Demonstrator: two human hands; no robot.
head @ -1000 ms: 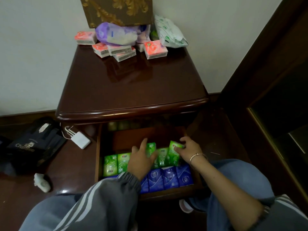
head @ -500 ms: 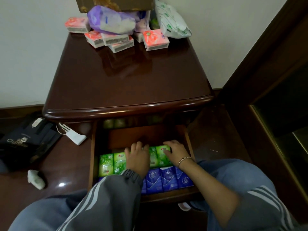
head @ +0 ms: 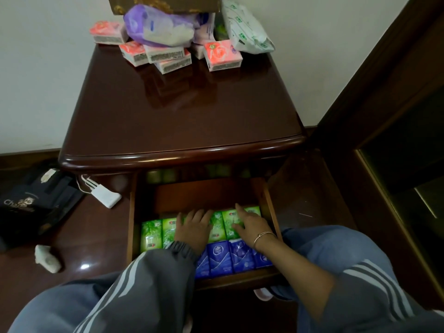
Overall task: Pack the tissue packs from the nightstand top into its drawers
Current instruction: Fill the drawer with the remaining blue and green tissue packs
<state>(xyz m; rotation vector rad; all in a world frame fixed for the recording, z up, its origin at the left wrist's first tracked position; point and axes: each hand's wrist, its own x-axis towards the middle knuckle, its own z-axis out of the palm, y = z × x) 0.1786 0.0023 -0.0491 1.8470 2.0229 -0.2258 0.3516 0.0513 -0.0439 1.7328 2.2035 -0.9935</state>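
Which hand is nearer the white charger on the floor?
Left. The left hand lies flat on the green packs, to the right of the white charger; the right hand rests farther right, on the row's right end.

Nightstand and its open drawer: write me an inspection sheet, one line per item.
Surface: glossy dark wood nightstand top.
Job's things: pink tissue packs heaped at its back; green packs and blue packs in rows in the drawer.
Clutter: purple bag on that heap, white-green pack beside it.
Hands: left hand and right hand flat on the green packs, gripping nothing.
Cables: white charger with cords, floor left.
Surroundings: dark bag, white wad on floor.
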